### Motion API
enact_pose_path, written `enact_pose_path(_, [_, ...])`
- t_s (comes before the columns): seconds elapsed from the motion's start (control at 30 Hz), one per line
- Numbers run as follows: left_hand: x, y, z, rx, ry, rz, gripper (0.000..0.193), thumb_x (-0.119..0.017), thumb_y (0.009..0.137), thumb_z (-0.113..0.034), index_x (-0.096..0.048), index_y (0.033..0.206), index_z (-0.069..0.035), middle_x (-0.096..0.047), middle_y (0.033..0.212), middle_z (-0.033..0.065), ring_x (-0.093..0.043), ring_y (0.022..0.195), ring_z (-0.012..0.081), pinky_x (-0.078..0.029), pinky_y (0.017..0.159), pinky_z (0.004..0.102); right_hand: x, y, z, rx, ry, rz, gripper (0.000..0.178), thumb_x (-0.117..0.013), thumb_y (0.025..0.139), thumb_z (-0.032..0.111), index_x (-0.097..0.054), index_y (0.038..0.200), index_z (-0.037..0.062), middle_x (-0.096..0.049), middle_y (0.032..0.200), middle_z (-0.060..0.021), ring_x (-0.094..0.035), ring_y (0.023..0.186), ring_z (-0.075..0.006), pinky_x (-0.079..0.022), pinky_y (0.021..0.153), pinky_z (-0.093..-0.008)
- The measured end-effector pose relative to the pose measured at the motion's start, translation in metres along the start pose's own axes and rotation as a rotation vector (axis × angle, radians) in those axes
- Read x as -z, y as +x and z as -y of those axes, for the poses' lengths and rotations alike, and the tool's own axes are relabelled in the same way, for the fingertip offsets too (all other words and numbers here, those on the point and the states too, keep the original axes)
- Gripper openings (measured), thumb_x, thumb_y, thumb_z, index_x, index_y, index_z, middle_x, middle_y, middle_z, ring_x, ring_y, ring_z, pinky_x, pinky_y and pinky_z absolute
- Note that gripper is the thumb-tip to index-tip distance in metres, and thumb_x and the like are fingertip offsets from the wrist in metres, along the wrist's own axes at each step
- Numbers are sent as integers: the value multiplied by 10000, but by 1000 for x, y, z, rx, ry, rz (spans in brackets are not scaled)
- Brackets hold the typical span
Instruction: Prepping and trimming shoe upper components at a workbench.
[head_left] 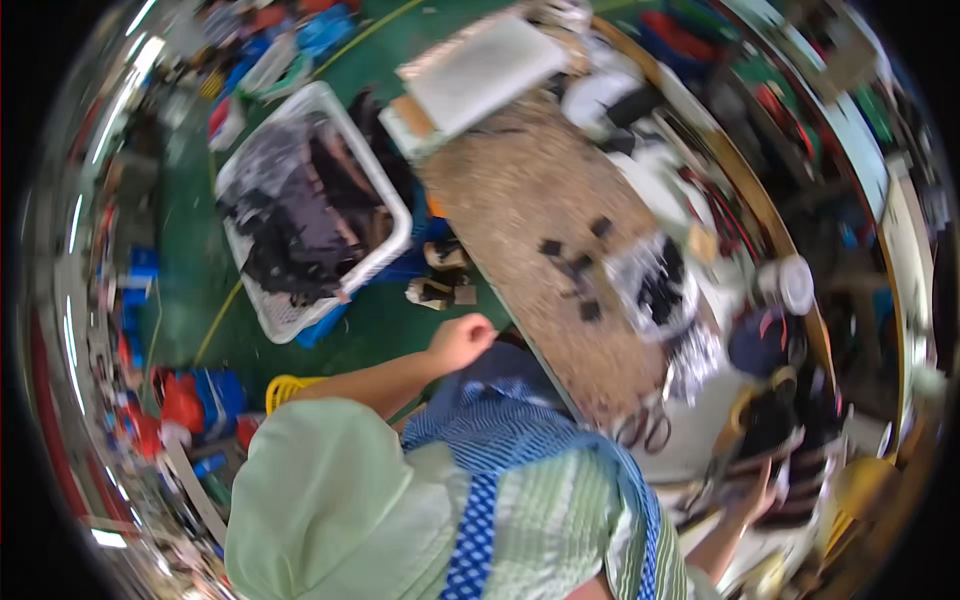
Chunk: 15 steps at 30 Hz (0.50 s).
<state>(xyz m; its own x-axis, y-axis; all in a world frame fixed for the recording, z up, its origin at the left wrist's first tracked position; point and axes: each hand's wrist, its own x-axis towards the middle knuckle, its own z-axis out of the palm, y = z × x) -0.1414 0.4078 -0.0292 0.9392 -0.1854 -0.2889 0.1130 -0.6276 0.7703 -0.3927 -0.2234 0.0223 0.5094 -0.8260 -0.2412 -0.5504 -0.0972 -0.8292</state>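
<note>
Right hand (760,495) low at the right, at the near edge of a pile of dark layered pieces (800,500); blur hides the fingertips – cannot tell whether it grips a piece or only touches; left hand (463,341) well apart, beside the near-left edge of the brown surface (500,200), fingers curled in, nothing seen in its grasp.

Step in hand, by my judgement: right-hand handling at the dark pile, left hand idle; next move seems to call for a sure pinch on one layer, with care for the scissors (646,428) lying between the hands.

On the surface: small black squares (590,311), loose, near a clear plastic bag (622,272) of black pieces; off the left edge, a white basket (400,225) loaded with dark material (290,200).

Labels: no brand or writing legible – too much blur; the white round container (797,284) shows none readable.
</note>
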Motion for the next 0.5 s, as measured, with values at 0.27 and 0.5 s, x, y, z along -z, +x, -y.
enact_pose_path(0.27, [-66, -107, 284, 492, 803, 617, 403, -565, 844, -230, -560, 1242, -169, -599, 1151, 189, -599, 1074, 382, -505, 840, 512, -46, -28, 90, 994, -1248, -702, 714, -695, 820, 497, -500, 1289, -5, -582, 1196, -174, -526, 1084, -392, -424, 932, -545])
enact_pose_path(0.5, [-121, -102, 325, 439, 596, 711, 375, -537, 852, -184, -581, 1223, -158, -620, 1112, 191, -606, 1063, 373, -502, 852, 497, -345, -85, 230, 930, -1087, 301, 331, -609, 914, 132, -582, 1189, -51, -619, 1119, -193, -613, 959, -290, -526, 786, -377])
